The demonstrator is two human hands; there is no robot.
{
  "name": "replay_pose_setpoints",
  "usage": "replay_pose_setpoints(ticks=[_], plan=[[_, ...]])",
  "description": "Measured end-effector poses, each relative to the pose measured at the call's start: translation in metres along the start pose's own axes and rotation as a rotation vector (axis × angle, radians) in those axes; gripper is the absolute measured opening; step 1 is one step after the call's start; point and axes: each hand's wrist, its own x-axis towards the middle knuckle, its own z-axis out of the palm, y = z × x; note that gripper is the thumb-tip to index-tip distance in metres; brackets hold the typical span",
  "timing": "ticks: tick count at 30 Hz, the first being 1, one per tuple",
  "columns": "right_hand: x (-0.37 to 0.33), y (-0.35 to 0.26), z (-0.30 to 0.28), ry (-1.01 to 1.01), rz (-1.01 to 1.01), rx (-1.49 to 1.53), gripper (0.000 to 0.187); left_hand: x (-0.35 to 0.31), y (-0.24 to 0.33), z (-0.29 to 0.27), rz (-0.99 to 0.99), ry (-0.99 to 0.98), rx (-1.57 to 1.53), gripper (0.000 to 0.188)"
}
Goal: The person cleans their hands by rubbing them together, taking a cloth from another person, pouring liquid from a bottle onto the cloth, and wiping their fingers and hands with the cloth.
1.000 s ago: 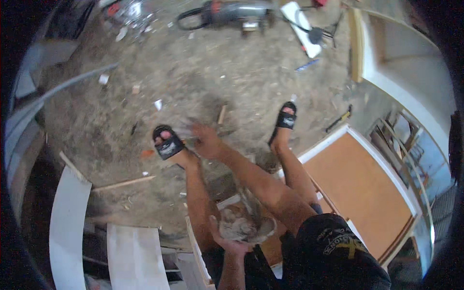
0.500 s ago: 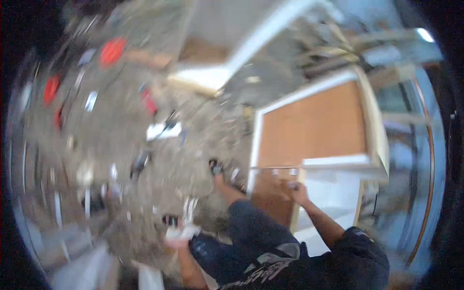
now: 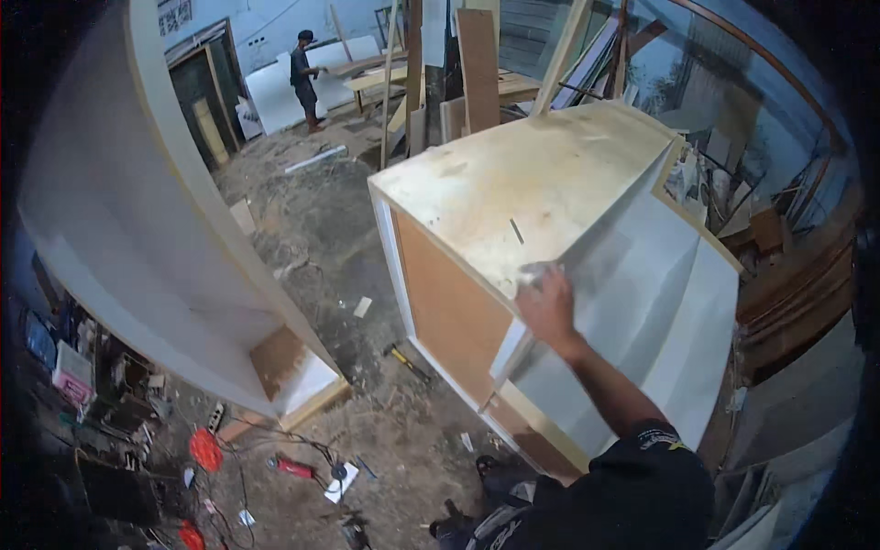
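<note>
My right hand [image 3: 547, 310] reaches up from the lower right to the near corner of a large wooden cabinet [image 3: 513, 183]. Its fingers are curled at the edge of the pale plywood side, around or over a small greyish thing [image 3: 533, 272] too blurred to name. A thin dark strip or slot [image 3: 517, 231] shows on the plywood just beyond the fingertips. Below the hand, the cabinet has a brown panel [image 3: 449, 302] framed in white, and its white-lined inside [image 3: 632, 284] opens to the right. My left hand is out of view.
Another tall white-lined cabinet [image 3: 156, 238] leans at the left. A yellow-and-black hammer [image 3: 408, 363], a red power tool [image 3: 293, 467], cords and orange-red objects [image 3: 205, 449] lie on the floor. A person [image 3: 304, 78] stands at the far end near boards [image 3: 478, 69].
My view has swung up toward the far end of the workshop. My right hand has gone from the brown panel's lower edge to the plywood corner; my left hand has left the view.
</note>
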Motion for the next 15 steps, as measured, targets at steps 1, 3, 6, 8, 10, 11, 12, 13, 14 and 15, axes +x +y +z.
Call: replay_pose_setpoints(ticks=[1, 3, 6, 8, 10, 11, 12, 13, 14, 15], plan=[[0.027, 0.017, 0.001, -0.055, 0.083, -0.041, 0.027, 0.008, 0.009, 0.015, 0.0, -0.01, 0.025, 0.058], [0.066, 0.043, 0.009, -0.101, 0.158, -0.077, 0.029, 0.025, 0.025, 0.036, -0.003, -0.008, 0.063, 0.06], [0.103, 0.038, 0.028, -0.516, 0.288, -0.304, 0.039, 0.058, 0.052, 0.048, 0.004, 0.025, 0.088, 0.062], [0.111, 0.036, 0.042, -0.528, 0.259, -0.369, 0.044, 0.079, 0.07, 0.053, 0.0, 0.044, 0.104, 0.064], [0.109, 0.033, 0.052, -0.548, 0.235, -0.432, 0.048, 0.102, 0.091, 0.054, 0.002, 0.058, 0.122, 0.065], [0.105, 0.029, 0.05, -0.526, 0.238, -0.456, 0.052, 0.114, 0.102, 0.056, 0.002, 0.058, 0.13, 0.066], [0.105, 0.023, 0.054, -0.509, 0.238, -0.475, 0.057, 0.125, 0.112, 0.055, 0.004, 0.062, 0.137, 0.067], [0.107, 0.016, 0.06, -0.51, 0.245, -0.467, 0.057, 0.137, 0.125, 0.051, 0.007, 0.07, 0.144, 0.068], [0.11, 0.012, 0.057, -0.543, 0.314, -0.498, 0.059, 0.145, 0.135, 0.051, 0.005, 0.064, 0.154, 0.069], [0.111, 0.006, 0.054, -0.587, 0.374, -0.523, 0.062, 0.153, 0.144, 0.049, 0.011, 0.061, 0.162, 0.07]])
